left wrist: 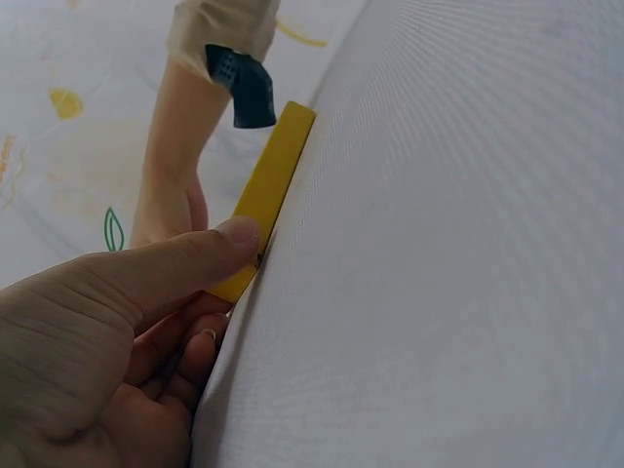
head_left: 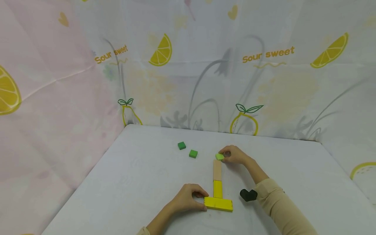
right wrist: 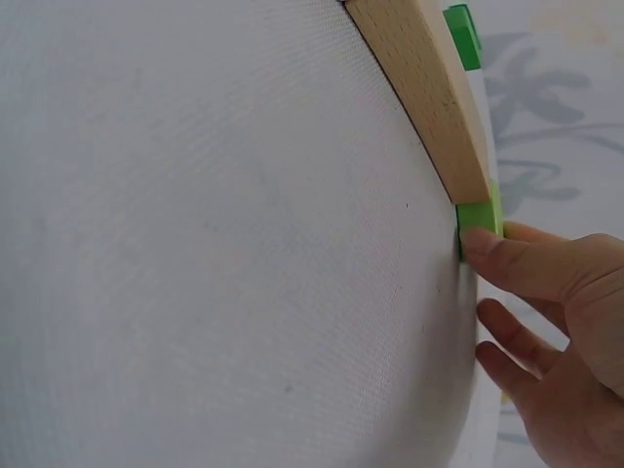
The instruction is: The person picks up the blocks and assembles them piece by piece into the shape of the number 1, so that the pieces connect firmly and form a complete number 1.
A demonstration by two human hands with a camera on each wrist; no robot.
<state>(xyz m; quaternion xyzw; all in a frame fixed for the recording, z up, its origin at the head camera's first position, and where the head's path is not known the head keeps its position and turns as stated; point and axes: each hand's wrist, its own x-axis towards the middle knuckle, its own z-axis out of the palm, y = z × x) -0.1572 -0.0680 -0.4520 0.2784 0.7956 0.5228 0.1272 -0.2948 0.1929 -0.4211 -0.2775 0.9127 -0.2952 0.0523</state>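
Note:
My left hand [head_left: 188,198] pinches the left end of a long yellow block [head_left: 218,203] lying crosswise on the table. From its far side a narrower yellow block [head_left: 217,189] runs away from me, followed by a plain wooden block [head_left: 217,169] in line with it. At the far end of that row, my right hand [head_left: 234,154] pinches a small light green block [head_left: 219,156] between thumb and finger. In the right wrist view the light green block [right wrist: 481,216] sits against the end of the wooden block [right wrist: 424,83]. Part of it is hidden by the thumb.
Two small darker green blocks, one farther [head_left: 181,145] and one nearer [head_left: 193,153], lie left of the row on the white table [head_left: 132,169]. A black wrist camera [head_left: 248,195] sits at the right sleeve. A printed curtain [head_left: 188,81] rises behind the table's back edge.

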